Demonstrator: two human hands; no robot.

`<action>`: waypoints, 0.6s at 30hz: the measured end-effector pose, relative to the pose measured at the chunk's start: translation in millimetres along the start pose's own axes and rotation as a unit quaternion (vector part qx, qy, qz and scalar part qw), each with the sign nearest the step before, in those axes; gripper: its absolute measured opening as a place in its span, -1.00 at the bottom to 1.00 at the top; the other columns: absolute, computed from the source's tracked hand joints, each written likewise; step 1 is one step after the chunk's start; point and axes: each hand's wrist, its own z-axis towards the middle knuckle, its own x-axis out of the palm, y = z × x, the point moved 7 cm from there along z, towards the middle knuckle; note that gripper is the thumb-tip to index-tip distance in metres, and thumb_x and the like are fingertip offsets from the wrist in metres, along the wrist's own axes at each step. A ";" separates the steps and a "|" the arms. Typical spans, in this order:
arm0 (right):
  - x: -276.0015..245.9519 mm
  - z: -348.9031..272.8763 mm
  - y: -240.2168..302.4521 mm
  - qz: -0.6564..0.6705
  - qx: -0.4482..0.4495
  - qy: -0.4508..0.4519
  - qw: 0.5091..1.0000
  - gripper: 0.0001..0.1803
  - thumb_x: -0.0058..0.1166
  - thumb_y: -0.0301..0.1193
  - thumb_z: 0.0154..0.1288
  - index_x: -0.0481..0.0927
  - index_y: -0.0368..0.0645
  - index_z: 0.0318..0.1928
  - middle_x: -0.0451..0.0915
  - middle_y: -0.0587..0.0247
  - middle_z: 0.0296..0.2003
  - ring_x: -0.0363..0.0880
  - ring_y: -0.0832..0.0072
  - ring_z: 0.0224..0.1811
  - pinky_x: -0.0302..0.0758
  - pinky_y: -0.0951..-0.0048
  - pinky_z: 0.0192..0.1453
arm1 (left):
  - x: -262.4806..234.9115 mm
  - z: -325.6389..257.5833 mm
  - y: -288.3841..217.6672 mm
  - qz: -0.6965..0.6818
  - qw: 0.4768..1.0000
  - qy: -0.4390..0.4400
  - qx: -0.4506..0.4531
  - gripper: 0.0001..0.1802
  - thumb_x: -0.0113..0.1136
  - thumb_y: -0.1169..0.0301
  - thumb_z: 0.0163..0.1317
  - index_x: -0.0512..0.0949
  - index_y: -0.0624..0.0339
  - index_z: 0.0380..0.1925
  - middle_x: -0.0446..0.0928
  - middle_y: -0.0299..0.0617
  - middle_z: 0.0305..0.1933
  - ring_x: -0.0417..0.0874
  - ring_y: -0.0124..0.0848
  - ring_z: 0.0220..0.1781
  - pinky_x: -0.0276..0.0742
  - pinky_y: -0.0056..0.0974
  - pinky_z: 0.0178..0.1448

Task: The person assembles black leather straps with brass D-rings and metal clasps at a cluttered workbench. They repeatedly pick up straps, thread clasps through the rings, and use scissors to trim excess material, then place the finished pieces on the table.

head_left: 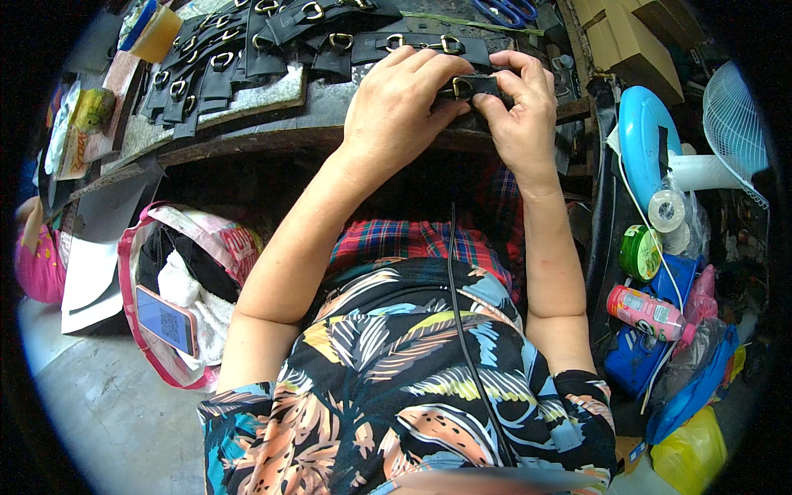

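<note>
At the near edge of the worktable (330,136), both hands hold a short black leather strap piece (484,85) with a gold-coloured D-ring (462,87). My left hand (403,106) has its fingers closed on the strap's left end, partly covering it. The right end sits pinched between thumb and fingers of my right hand (522,103). Just beyond them lies another black strap (421,45) with gold rings and a clasp. A pile of similar black straps (247,54) with gold rings covers the table to the left, partly on a pale slab (276,92).
Blue-handled scissors (505,10) lie at the table's far side. On the right are cardboard boxes (623,49), a fan with a blue base (646,124), a green tub (639,252) and a pink bottle (643,313). A pink-edged bag (129,280) carrying a phone (167,320) stands at left.
</note>
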 end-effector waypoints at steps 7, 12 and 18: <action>-7.0 1.7 -7.0 0.046 0.019 0.010 0.999 -0.78 0.42 -0.34 0.06 0.69 -0.18 -0.33 0.65 0.35 0.03 0.52 0.22 0.15 0.35 0.12 0.30 | -1.4 0.8 -1.6 0.003 1.000 -0.006 0.001 -0.52 0.55 0.39 -0.03 0.63 0.07 -0.05 0.65 -0.20 -0.18 0.65 -0.14 -0.12 0.58 -0.10 0.01; -2.0 0.5 4.8 -0.031 -0.017 -0.024 0.999 -0.78 0.44 -0.34 0.08 0.69 -0.18 -0.34 0.67 0.34 -0.02 0.53 0.22 0.14 0.36 0.14 0.29 | -1.3 1.0 -1.3 -0.002 1.000 -0.003 -0.001 -0.53 0.54 0.40 -0.03 0.63 0.07 -0.05 0.64 -0.21 -0.20 0.64 -0.14 -0.13 0.58 -0.10 0.00; -9.4 -2.7 -3.0 -0.001 0.033 -0.027 0.999 -0.78 0.44 -0.27 0.19 0.75 -0.14 -0.29 0.67 0.33 -0.06 0.53 0.23 0.13 0.36 0.14 0.29 | -2.7 0.1 -1.6 0.007 1.000 -0.015 0.001 -0.53 0.54 0.41 -0.03 0.64 0.06 -0.05 0.64 -0.21 -0.19 0.64 -0.15 -0.13 0.59 -0.11 0.00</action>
